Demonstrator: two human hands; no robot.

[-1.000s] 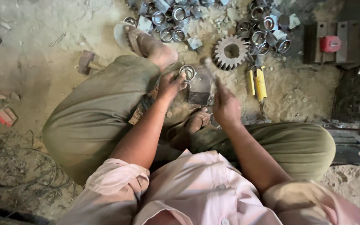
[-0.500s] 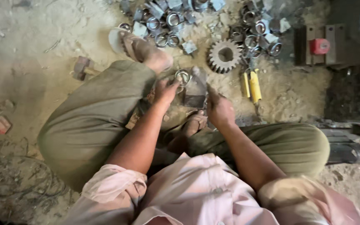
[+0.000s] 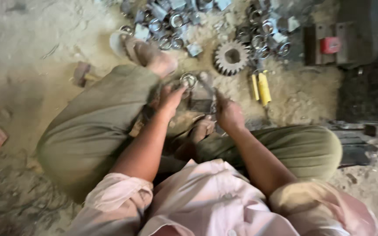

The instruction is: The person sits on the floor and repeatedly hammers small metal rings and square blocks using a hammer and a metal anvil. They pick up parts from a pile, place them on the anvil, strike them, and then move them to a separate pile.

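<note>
Left hand (image 3: 170,98) pinching small metal ring (image 3: 188,80) at fingertips; right hand (image 3: 227,114) closed on grey metal piece (image 3: 204,94) just beside. Best kept square, pressed steadily.

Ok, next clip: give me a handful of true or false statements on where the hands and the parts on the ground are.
1. The left hand holds a small metal ring at its fingertips. True.
2. The large toothed gear rests in the person's lap. False: it lies on the sandy ground, beyond the hands.
3. The yellow-handled tool lies on the ground to the right of the right hand. True.
4. The person stands at a bench. False: they sit cross-legged on the ground.
5. A heap of metal rings and fittings lies on the ground past the bare foot. True.
</note>
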